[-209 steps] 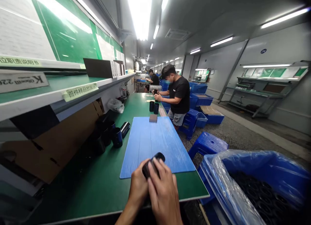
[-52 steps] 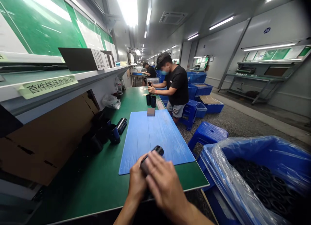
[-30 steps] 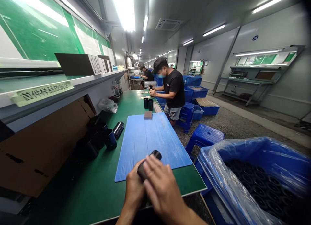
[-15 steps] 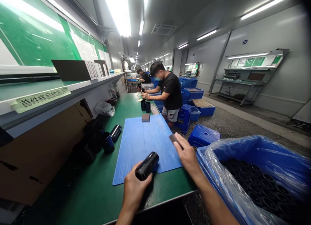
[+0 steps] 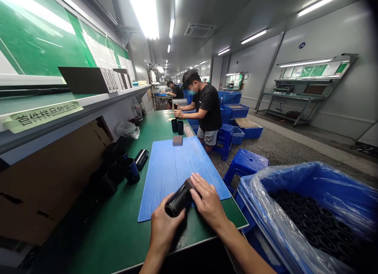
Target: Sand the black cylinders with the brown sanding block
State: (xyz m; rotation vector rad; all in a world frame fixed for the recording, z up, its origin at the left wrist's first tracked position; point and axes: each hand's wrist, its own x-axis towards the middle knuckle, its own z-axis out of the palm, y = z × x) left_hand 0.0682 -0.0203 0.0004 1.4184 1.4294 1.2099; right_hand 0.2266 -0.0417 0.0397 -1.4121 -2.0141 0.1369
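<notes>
My left hand [image 5: 165, 215] is wrapped round the near end of a glossy black cylinder [image 5: 176, 202], tilted above the bench. A brown sanding block [image 5: 189, 183] is in my right hand [image 5: 206, 199], its face pressed against the cylinder's far end. Below them lies a blue board [image 5: 165, 163] on the green bench top [image 5: 118, 222]. Another brown block [image 5: 177, 140] rests at the board's far edge. To the left, one black cylinder [image 5: 141, 159] lies on its side, beside an upright one [image 5: 131, 170] and several more in shadow.
At right stands a blue bin [image 5: 313, 167] lined with clear plastic, holding several black cylinders. A blue stool [image 5: 248, 161] is behind it. Across the bench a co-worker [image 5: 209, 108] handles a dark piece near two black cylinders [image 5: 177, 126]. A shelf [image 5: 118, 93] runs along the left.
My right hand has moved left with the sanding block, from apart over the board's right edge to touching the cylinder's far end. My left hand keeps its hold on the cylinder.
</notes>
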